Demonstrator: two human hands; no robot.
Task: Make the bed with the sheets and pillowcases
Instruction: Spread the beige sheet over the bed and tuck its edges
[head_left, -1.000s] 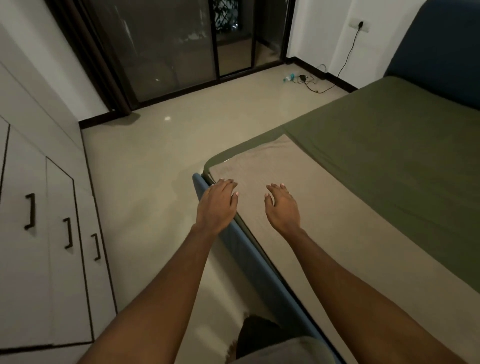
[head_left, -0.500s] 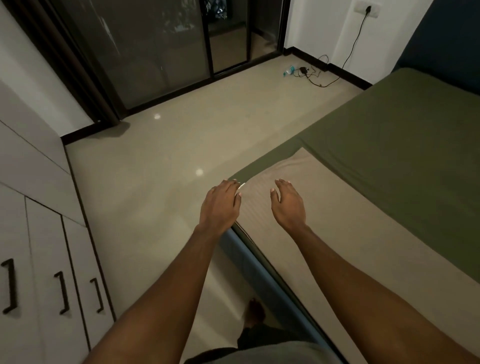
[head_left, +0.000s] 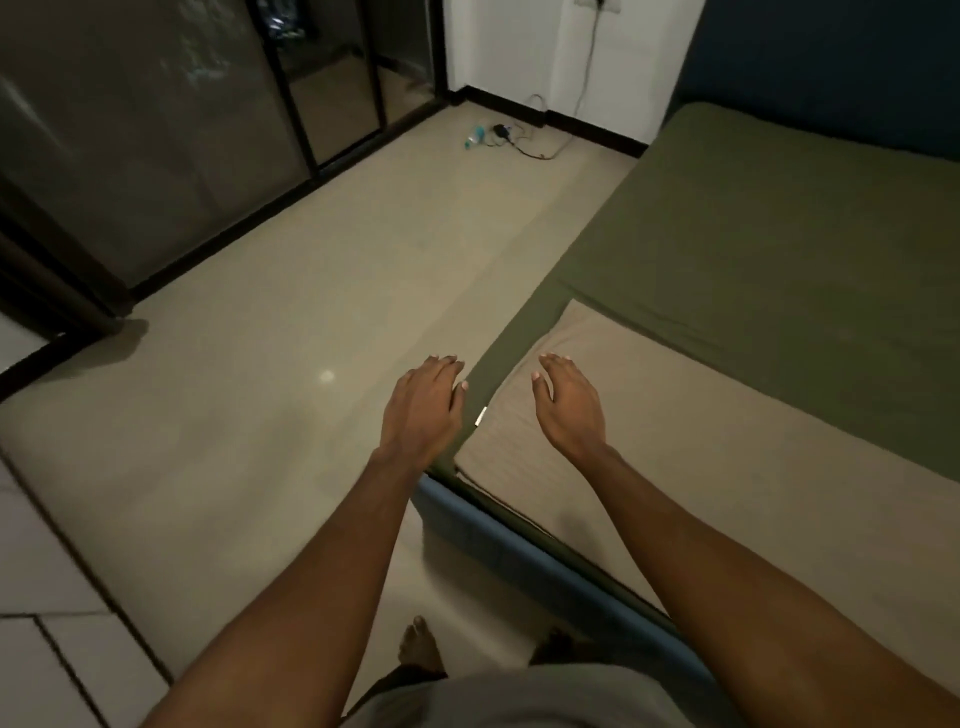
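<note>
Both hands are out in front and hold nothing. The left hand has its fingers straight and close together. The right hand is relaxed, with the thumb apart from the fingers. The beige sheet lies flat under the right palm and runs back along the mattress toward the person. I cannot tell whether the palm touches it. Its far corner sits just ahead of the right fingertips, and its side edge, with a small white tag, falls between the two hands. The left hand hangs just outside that edge, beside the bed frame.

Beneath the beige sheet and beyond the fingertips, the green sheet is stretched over the mattress. The beige cloth looks light, limp and thin. I'd pinch it at the corner and along the tagged edge, since a grab mid-panel would only bunch it.
</note>
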